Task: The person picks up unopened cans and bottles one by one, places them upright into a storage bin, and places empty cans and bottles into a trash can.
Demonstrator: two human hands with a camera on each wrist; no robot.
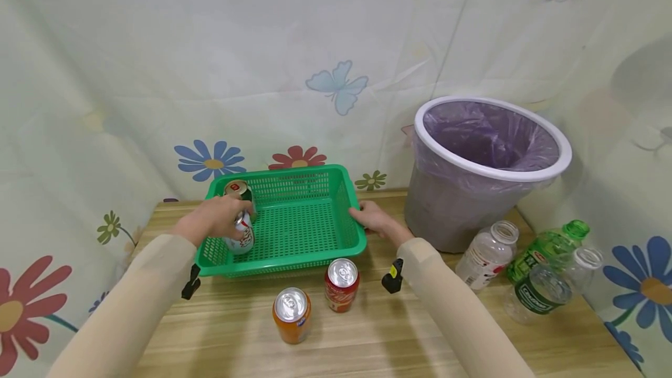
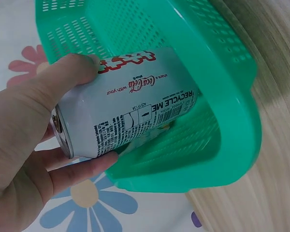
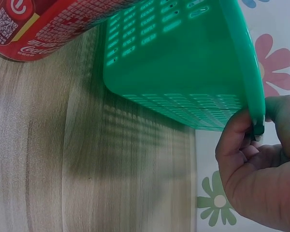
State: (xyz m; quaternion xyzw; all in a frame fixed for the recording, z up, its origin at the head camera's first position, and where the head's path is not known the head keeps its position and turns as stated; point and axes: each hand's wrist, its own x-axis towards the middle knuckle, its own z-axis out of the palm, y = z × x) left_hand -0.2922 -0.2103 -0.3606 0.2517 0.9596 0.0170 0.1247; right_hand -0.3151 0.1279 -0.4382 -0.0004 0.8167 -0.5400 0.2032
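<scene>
A green plastic basket (image 1: 294, 261) sits on the wooden table. Inside its left end, my left hand (image 1: 217, 219) grips a white Coca-Cola can (image 2: 135, 96) between thumb and fingers; the can stands near the basket's front left corner. Right behind it is a dark green can with a gold top (image 1: 238, 189), partly covered by the hand. At the other end, my right hand (image 1: 375, 217) pinches the basket's right rim, thumb on one side and curled fingers on the other, as the right wrist view shows. A red Coca-Cola can (image 1: 341, 286) stands close to the basket's front.
An orange Fanta can (image 1: 291, 315) stands in front of the basket. At the back right is a lined bin (image 1: 441, 209) with a white rim. Near it are a clear bottle (image 1: 485, 255), a green bottle (image 1: 548, 249) and a clear bottle with a dark green label (image 1: 546, 290).
</scene>
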